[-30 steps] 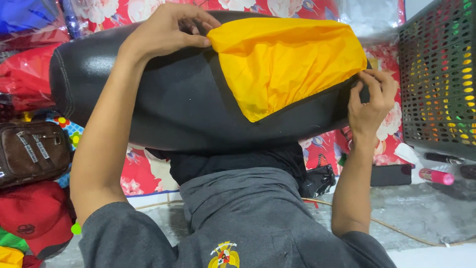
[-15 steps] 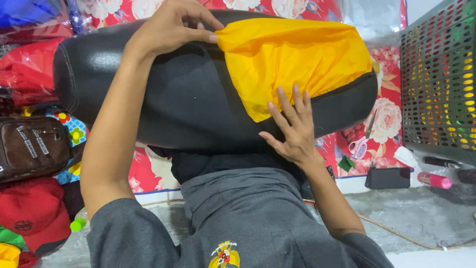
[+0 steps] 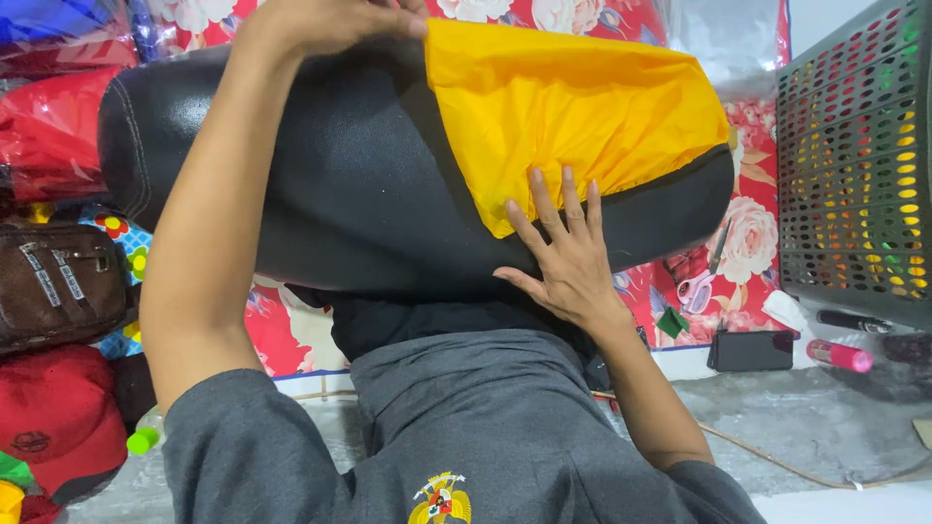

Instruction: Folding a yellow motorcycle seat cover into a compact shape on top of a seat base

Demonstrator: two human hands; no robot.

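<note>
Black leather-like seat cushion [image 3: 320,184] lies across the person's lap, its right end capped by a yellow cover [image 3: 563,107]. The left hand [image 3: 325,21] pinches the cover's far edge; the right hand [image 3: 563,257], fingers spread flat, presses the near edge, gripping nothing.

Matt, grained black leatherette seat [image 3: 369,184] under a thin, crinkled yellow fabric cover [image 3: 573,107].
</note>
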